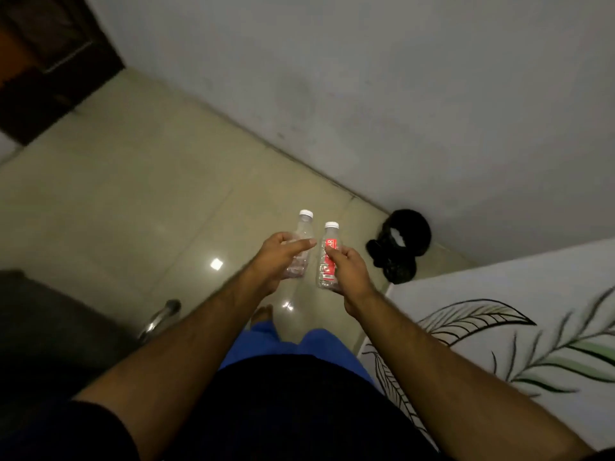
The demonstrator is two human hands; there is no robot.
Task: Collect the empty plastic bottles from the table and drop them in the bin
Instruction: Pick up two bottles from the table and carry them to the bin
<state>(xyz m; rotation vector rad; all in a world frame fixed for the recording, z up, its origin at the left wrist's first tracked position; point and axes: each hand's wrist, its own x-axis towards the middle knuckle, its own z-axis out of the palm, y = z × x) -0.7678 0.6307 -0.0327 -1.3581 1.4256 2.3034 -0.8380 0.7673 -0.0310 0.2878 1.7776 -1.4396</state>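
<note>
Head cam shows both hands already loaded up: the left hand (278, 257) is wrapped around a clear bottle with no label (301, 241), and the right hand (347, 264) is closed around the bottle with the red label (327, 257), fingers and thumb pinching it mid-body. Both are held upright with white caps on top, out in front over the tiled floor (133, 201), nearly side by side. These look like thin empty plastic, so I'd guess super light, a bit crushy if you squeeze hard and kinda slick; holding around the middle like this seems fine, no need to clamp. Hard parts: there's no table anywhere in view, and I can't say for sure where the bin is. That black bag thing (399, 244) by the wall (366, 94) might be a bin liner, but it's dark and blobby so who knows. Lower ends of both bottles are partly hidden behind the hands, and everything's a little blurry.
</note>
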